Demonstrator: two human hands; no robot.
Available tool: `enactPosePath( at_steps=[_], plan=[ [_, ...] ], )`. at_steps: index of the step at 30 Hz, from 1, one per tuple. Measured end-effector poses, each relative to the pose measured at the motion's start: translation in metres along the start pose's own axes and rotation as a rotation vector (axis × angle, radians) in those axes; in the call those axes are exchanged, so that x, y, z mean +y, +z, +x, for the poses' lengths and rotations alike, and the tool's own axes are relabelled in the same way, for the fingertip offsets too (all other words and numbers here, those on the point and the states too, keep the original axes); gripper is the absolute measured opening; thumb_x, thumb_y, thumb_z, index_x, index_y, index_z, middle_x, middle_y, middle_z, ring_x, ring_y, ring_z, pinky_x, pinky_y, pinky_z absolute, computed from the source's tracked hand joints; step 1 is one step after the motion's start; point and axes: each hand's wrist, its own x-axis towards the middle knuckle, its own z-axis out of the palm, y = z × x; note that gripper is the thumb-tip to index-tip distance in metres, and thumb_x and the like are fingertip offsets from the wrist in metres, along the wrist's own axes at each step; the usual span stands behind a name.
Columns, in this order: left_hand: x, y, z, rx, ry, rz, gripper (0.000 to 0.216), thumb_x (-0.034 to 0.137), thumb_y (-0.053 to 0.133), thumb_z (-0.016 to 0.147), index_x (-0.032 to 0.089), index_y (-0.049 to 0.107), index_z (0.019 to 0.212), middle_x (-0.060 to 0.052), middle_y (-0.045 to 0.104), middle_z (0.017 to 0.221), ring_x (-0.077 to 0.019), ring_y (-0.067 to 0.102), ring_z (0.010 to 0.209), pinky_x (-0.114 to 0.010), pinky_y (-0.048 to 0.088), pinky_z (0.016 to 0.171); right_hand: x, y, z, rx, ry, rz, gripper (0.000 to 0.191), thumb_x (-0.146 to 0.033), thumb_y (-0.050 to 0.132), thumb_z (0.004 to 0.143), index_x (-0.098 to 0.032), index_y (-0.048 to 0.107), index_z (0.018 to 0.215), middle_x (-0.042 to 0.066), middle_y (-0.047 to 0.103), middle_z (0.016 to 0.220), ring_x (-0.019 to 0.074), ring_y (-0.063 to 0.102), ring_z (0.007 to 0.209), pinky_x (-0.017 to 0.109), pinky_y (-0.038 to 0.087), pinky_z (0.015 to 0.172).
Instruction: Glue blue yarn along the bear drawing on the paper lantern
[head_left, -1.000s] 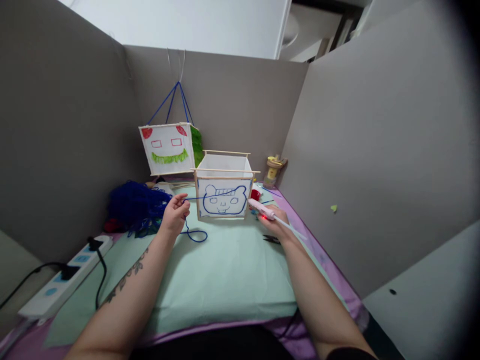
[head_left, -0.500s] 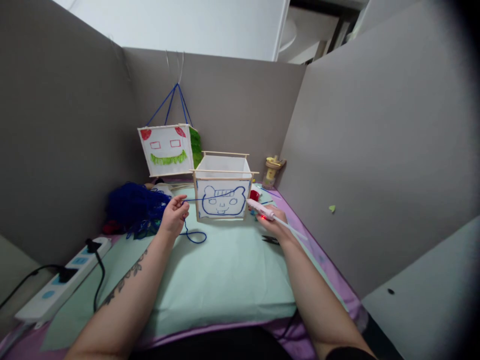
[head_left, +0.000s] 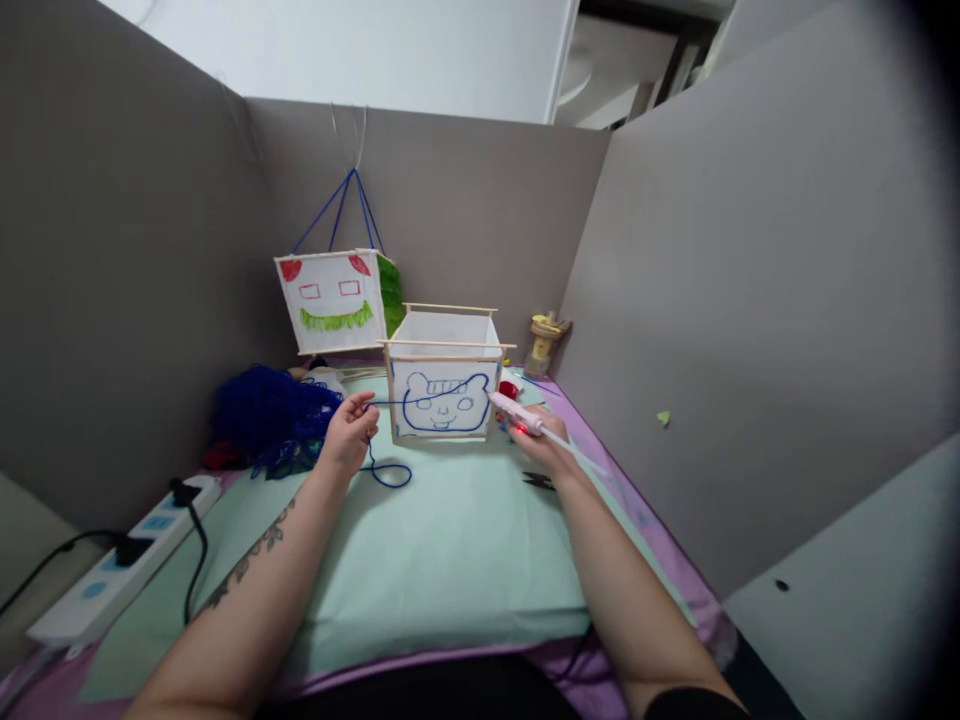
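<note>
A white paper lantern (head_left: 444,420) with a wooden stick frame stands on the table, a face drawn in blue on its front. Blue yarn (head_left: 397,402) follows part of the drawn outline and stretches left across the front to my left hand (head_left: 349,432), whose fingers are pinched on it. The yarn's slack end hangs below and loops on the table. My right hand (head_left: 546,440) is wrapped round a pale pink glue gun (head_left: 517,412) with a red light and a white glue stick at its back. Its nozzle points at the lantern's right front edge, by the drawn ear.
Another lantern (head_left: 337,290) hangs by blue cords at the back left. A heap of blue yarn (head_left: 274,415) lies below it. Black-bladed snips (head_left: 538,481) rest near my right wrist. A power strip (head_left: 124,565) lies at left, a jar (head_left: 541,350) stands back right, and grey partitions enclose the table.
The glue gun in my right hand has shifted slightly left, its nozzle closer to the lantern's right edge. My left hand keeps its pinch on the yarn, nearly unmoved.
</note>
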Motion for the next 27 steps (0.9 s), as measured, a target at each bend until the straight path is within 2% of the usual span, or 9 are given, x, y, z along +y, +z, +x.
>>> enactPosePath(
  at_steps=[8,14,27],
  plan=[
    [-0.001,0.0,0.001,0.007,-0.003,0.014,0.045,0.024,0.083,0.052,0.018,0.061,0.092,0.006,0.05,0.063,-0.0043,0.042,0.049,-0.017,0.031,0.043,-0.007,-0.006,0.001,0.022,0.042,0.011,0.016,-0.036,0.06,0.074,-0.02,0.063,0.075,0.004,0.066,0.077,0.019,0.061,0.07,0.028,0.046,0.065],
    [-0.001,-0.002,0.002,0.014,0.006,0.023,0.046,0.025,0.082,0.053,0.018,0.06,0.093,0.007,0.049,0.063,-0.0041,0.043,0.049,-0.016,0.033,0.044,-0.005,0.001,0.003,0.01,-0.033,-0.003,0.011,-0.03,0.059,0.073,-0.02,0.064,0.076,0.004,0.066,0.079,0.0188,0.061,0.075,0.029,0.046,0.07],
    [0.001,-0.001,0.0,0.011,0.013,0.029,0.046,0.025,0.082,0.052,0.018,0.061,0.092,0.006,0.05,0.063,-0.0042,0.043,0.049,-0.017,0.032,0.044,-0.013,0.006,0.009,-0.012,-0.038,-0.052,0.011,-0.029,0.056,0.076,-0.02,0.063,0.074,0.004,0.066,0.077,0.0186,0.06,0.072,0.028,0.044,0.067]
  ],
)
